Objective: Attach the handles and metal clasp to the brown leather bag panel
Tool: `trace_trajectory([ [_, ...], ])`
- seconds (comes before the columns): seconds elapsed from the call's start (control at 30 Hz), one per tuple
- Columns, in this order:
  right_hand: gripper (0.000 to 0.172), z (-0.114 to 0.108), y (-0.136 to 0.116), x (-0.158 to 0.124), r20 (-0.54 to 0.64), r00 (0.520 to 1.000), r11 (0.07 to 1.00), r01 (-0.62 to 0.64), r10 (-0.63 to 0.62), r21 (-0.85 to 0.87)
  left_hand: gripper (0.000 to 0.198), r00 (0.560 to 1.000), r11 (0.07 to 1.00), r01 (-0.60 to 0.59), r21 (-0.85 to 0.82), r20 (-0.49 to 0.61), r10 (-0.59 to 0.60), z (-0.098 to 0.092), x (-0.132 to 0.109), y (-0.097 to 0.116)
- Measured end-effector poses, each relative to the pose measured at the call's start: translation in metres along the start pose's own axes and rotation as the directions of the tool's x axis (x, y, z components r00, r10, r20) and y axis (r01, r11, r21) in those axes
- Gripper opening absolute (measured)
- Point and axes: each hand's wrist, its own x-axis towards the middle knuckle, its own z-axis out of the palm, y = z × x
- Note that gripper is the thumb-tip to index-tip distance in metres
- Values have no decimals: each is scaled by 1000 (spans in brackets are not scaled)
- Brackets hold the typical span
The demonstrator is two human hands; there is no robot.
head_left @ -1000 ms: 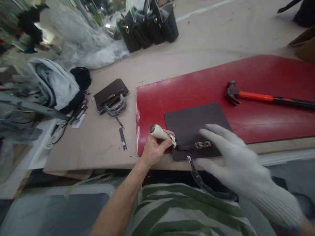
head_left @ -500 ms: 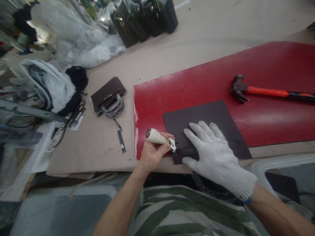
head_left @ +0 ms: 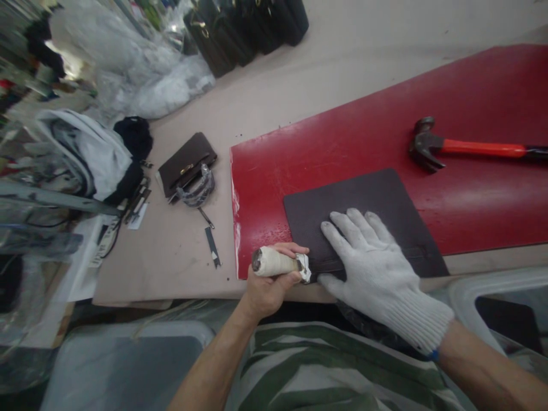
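Note:
My bare left hand [head_left: 266,292] is wrapped round a tool with a thick handle bound in off-white tape [head_left: 274,262]. White wrapping covers the tool's front end, which meets the near left corner of a dark brown leather panel [head_left: 355,191]; its working tip is hidden. My right hand [head_left: 374,260], in a white knit glove, lies flat on the panel with its fingers spread. Beneath the panel is a red board [head_left: 342,142], and the panel's near edge reaches the table edge.
A claw hammer [head_left: 479,148] with a red handle lies on the board at the right. Left of the board are a small brown bag [head_left: 187,162], a flat blade [head_left: 212,246] and a thin metal piece [head_left: 206,218]. Several dark bags [head_left: 252,34] stand at the back beside crumpled plastic [head_left: 171,85].
My left hand and the tool have moved down along the panel's left side toward the table's near edge. My right hand stays flat on the panel. The view has shifted slightly.

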Motion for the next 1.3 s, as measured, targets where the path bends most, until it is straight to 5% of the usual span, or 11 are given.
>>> trace_trajectory([
  [0.37,82,2,-4,0,-27,1000,1000,12,-13,-22,25,995,997,78,-14,-56,-79,3,2,-2],
  [0.7,92,-1,-5,2,63,998,1000,22,-21,-5,30,987,989,134,-69,-79,-140,6,9,1],
  [1.0,89,-6,2,22,84,995,998,52,-49,-26,36,976,976,216,9,-32,-216,1,49,3],
  [1.3,78,2,-1,6,-22,998,997,52,-53,-59,34,990,991,133,-4,-47,-133,1,40,-2],
])
